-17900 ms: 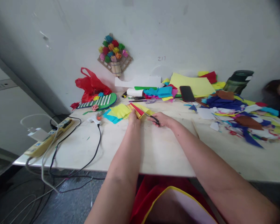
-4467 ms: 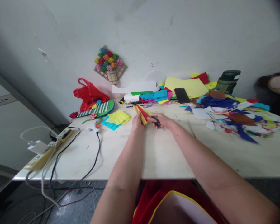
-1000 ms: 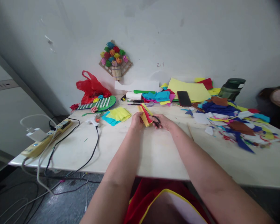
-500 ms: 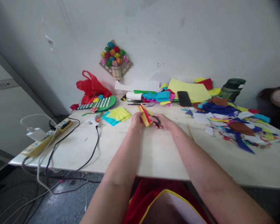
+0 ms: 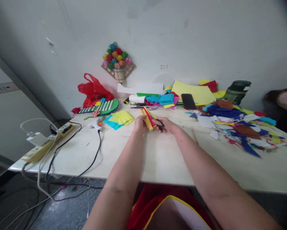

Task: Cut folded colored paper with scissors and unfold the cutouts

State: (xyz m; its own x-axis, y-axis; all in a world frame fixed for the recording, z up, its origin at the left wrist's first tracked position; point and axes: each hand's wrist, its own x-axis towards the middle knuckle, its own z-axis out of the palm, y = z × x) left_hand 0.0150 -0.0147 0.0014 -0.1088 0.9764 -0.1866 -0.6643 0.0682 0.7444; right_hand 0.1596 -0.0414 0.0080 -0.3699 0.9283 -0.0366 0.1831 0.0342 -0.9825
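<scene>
Near the middle of the table, my left hand (image 5: 140,124) is closed on folded paper (image 5: 148,121), yellow-orange with a red layer showing beside it. My right hand (image 5: 167,126) grips black-handled scissors (image 5: 160,124) at the right side of this paper. The scissor blades lie along the red and yellow layers and are mostly hidden, so I cannot tell how far apart they are. Left of my hands, yellow paper sheets (image 5: 123,117) lie over blue sheets (image 5: 112,123).
A hot glue gun (image 5: 94,125) with a black cord and a power strip (image 5: 41,148) sit on the left. Paper scraps (image 5: 248,131) cover the right side. Behind are a phone (image 5: 188,101), a green bottle (image 5: 237,92) and a red plastic bag (image 5: 94,89).
Both hands hold nearly the same place and grip. The view has shifted very slightly; nothing else visibly differs.
</scene>
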